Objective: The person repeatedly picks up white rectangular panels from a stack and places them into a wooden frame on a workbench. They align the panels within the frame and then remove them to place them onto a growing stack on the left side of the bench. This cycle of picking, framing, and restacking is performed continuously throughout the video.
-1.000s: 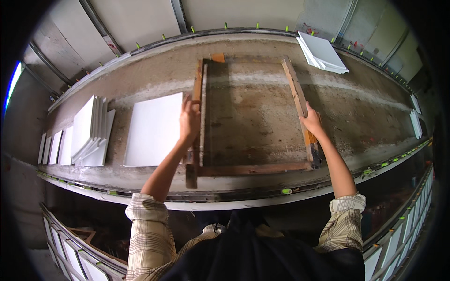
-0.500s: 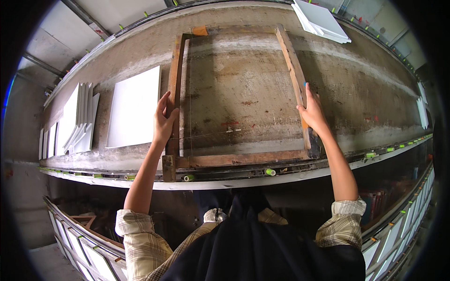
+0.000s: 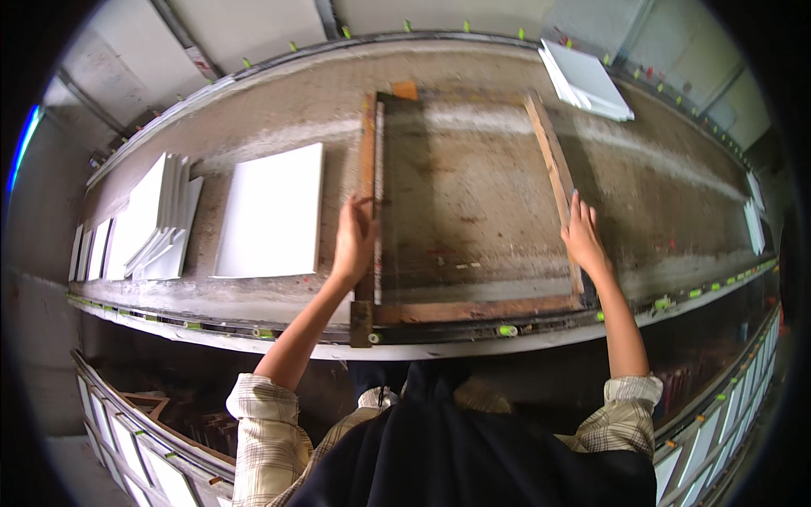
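A rectangular brown wooden frame (image 3: 473, 311) lies on the rough, stained grey-brown tabletop (image 3: 676, 211), farther right than half a second ago.
The gap to the flat white rectangular board (image 3: 274, 211) on its left has widened, and its near-left corner now sits just beside a small green cylinder (image 3: 374, 338) on the near edge. The left hand (image 3: 356, 241) touches the left bar, the right hand (image 3: 585, 239) the right bar, fingers fairly straight; how tightly either closes, I cannot tell. The wood looks worn, with an orange patch at the far-left corner. Smooth white sheets (image 3: 152, 211) lean fanned at left.
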Available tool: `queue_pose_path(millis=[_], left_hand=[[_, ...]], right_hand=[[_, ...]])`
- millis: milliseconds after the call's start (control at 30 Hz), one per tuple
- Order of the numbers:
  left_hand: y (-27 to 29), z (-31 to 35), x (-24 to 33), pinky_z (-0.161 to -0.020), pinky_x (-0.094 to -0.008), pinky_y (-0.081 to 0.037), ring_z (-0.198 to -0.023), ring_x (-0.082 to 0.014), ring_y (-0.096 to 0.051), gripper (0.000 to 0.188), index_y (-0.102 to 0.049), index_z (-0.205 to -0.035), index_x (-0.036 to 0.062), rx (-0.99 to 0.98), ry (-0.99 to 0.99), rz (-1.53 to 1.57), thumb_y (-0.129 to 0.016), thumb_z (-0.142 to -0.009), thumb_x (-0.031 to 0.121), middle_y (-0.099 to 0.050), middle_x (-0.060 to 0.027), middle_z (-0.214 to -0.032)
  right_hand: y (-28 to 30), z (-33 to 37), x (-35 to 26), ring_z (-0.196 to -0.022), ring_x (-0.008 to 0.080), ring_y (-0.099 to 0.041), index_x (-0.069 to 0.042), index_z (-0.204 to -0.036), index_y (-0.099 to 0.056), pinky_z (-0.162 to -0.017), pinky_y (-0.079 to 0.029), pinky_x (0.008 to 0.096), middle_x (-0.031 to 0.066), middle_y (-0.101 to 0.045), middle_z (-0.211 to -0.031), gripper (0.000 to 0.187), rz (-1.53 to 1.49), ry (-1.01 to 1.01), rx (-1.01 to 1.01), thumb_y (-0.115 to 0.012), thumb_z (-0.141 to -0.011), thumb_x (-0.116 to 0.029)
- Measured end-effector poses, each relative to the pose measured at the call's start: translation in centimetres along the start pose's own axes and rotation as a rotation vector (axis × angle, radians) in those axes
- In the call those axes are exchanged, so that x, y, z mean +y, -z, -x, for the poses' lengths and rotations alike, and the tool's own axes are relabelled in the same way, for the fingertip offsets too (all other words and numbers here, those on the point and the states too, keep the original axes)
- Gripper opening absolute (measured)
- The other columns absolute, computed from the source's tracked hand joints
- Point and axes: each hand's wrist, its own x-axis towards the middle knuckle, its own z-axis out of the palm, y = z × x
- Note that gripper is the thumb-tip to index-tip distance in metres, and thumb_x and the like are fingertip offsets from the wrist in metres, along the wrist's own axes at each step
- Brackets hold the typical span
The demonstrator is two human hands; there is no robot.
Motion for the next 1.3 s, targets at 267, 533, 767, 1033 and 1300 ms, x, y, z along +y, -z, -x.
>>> queue_pose_path(millis=[267, 533, 767, 1033, 1300], left_hand=[[14.1, 1.1, -0.5, -0.106, -0.0392, -0.024, -0.132, -0.0322, -0.027, 0.052, -0.036, -0.130, 0.0062, 0.107, -0.133, 0.125, -0.060, -0.084, 0.017, -0.031, -0.0186, -0.139], [38.8, 2.2, -11.7, -0.100, -0.0359, -0.032, -0.122, -0.0266, -0.040, 0.042, -0.043, -0.124, 0.0050, 0.708, -0.098, 0.180, -0.057, -0.086, 0.018, -0.045, -0.0125, -0.129], [50.2, 2.6, -23.9, -0.094, -0.0418, -0.035, -0.111, -0.0353, -0.040, 0.052, -0.042, -0.126, 0.0032, 1.049, 0.249, -0.523, -0.060, -0.081, 0.022, -0.045, -0.0202, -0.119], [52.9, 1.9, -24.9, -0.091, -0.0416, -0.034, -0.108, -0.0310, -0.041, 0.049, -0.052, -0.120, 0.0062, 0.905, 0.520, -0.501, -0.063, -0.078, 0.029, -0.049, -0.0160, -0.112], [53.7, 2.0, -20.8, -0.091, -0.0345, -0.037, -0.108, -0.0222, -0.043, 0.057, -0.045, -0.128, 0.0133, 0.862, 0.266, -0.103, -0.060, -0.072, 0.016, -0.043, -0.0114, -0.117]], right_hand=[[7.8, -1.2, -22.5, -0.111, 0.0263, -0.050, -0.008, -0.134, -0.036, -0.097, -0.038, 0.0377, 0.0140, -0.046, -0.129, 0.052, -0.538, 0.465, -0.103, -0.056, -0.086, -0.014], [4.1, -3.6, -54.1, -0.107, 0.0185, -0.053, -0.004, -0.125, -0.046, -0.093, -0.043, 0.0311, 0.0103, -0.052, -0.120, 0.038, -0.779, 0.936, -0.552, -0.052, -0.088, -0.009], [-6.4, -7.8, -73.1, -0.116, 0.0275, -0.048, -0.002, -0.129, -0.039, -0.098, -0.039, 0.0338, 0.0217, -0.046, -0.126, 0.048, -1.009, 0.821, -0.473, -0.056, -0.086, -0.015], [-10.5, -6.9, -78.3, -0.126, 0.0359, -0.036, -0.001, -0.136, -0.023, -0.105, -0.030, 0.0375, 0.0284, -0.031, -0.136, 0.064, -1.011, 0.783, -0.462, -0.057, -0.084, -0.018], [-8.1, -5.9, -78.4, -0.133, 0.0310, -0.022, -0.003, -0.138, -0.020, -0.107, -0.022, 0.0383, 0.0289, -0.017, -0.142, 0.067, -1.271, 0.591, -0.642, -0.057, -0.083, -0.015]])
